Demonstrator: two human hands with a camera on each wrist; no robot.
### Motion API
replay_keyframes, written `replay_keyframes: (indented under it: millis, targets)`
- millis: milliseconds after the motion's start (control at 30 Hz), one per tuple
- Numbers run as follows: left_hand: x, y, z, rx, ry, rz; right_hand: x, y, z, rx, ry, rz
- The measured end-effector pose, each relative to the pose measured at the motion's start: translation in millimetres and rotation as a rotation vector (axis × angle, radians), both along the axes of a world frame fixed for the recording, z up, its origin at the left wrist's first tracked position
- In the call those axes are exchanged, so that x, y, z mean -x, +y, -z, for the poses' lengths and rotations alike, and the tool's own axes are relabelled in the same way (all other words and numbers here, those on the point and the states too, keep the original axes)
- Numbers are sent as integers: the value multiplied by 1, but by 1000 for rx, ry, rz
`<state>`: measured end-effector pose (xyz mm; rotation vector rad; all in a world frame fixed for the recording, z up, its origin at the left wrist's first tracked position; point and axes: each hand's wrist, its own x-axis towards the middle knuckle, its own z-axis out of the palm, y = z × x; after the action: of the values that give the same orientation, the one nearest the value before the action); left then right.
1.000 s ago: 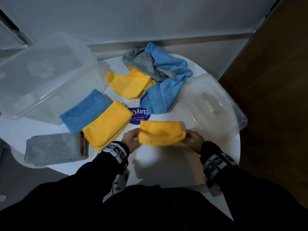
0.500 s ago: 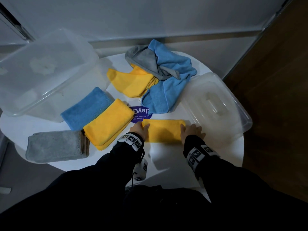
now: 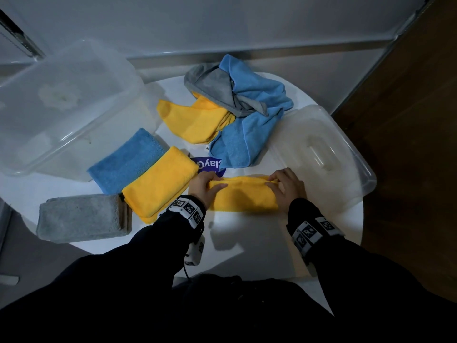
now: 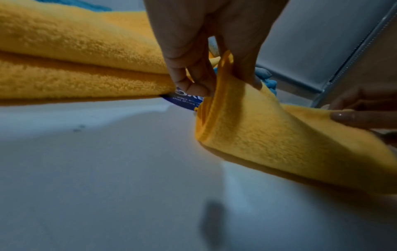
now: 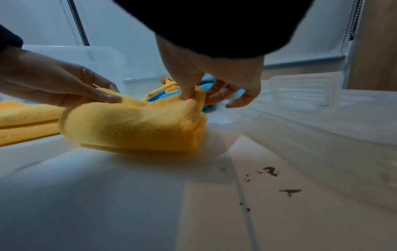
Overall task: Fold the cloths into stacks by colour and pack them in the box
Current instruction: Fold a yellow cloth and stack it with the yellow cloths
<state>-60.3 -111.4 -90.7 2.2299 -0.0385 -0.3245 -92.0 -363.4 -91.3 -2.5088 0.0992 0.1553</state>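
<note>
A folded yellow cloth [image 3: 243,194] lies on the white table [image 3: 247,243] in front of me. My left hand [image 3: 206,185] pinches its far left corner between thumb and fingers [image 4: 193,84]. My right hand [image 3: 284,185] pinches the far right corner [image 5: 191,95]. That far edge is lifted a little off the table [image 4: 247,118]. To the left lie a folded yellow stack [image 3: 158,180], a folded blue cloth [image 3: 123,162] and a folded grey cloth [image 3: 81,217]. The clear plastic box [image 3: 61,107] stands at the back left.
A loose heap of blue [image 3: 249,115], grey [image 3: 217,87] and yellow [image 3: 195,120] cloths lies at the back centre. The clear box lid [image 3: 321,154] rests at the right, close to my right hand. A purple sticker [image 3: 207,165] shows on the table.
The yellow cloth was held up a second ago, then laid flat on the table. Both hands have since moved to its far corners and pinch them.
</note>
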Motion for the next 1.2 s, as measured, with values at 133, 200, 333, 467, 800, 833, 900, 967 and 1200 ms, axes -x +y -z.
replay_keyframes:
  millis: [133, 200, 333, 467, 800, 833, 900, 967, 1200]
  targets:
    - [0, 6, 3, 20, -54, 81, 3, -3, -6, -29, -50, -18]
    - [1, 7, 4, -61, -49, 119, -1, -3, -3, 11, -15, -61]
    - [-3, -1, 5, -371, -74, 171, -14, 2, 9, 161, 117, -125]
    - [-17, -17, 9, -616, 138, 163, -25, 12, 14, 295, 239, -70]
    - [-18, -26, 25, -542, 159, 25, -27, 32, 15, 147, 543, 447]
    - [-16, -27, 24, -518, 152, 13, -25, 32, 14, 144, 559, 475]
    - [-10, -31, 17, -405, 96, -28, -23, 34, 12, 128, 515, 485]
    - [-5, -31, 5, -297, -14, -98, -24, 40, 5, 84, 383, 499]
    - [-8, 35, -36, -152, -383, -513, -50, 118, -37, -398, -35, 378]
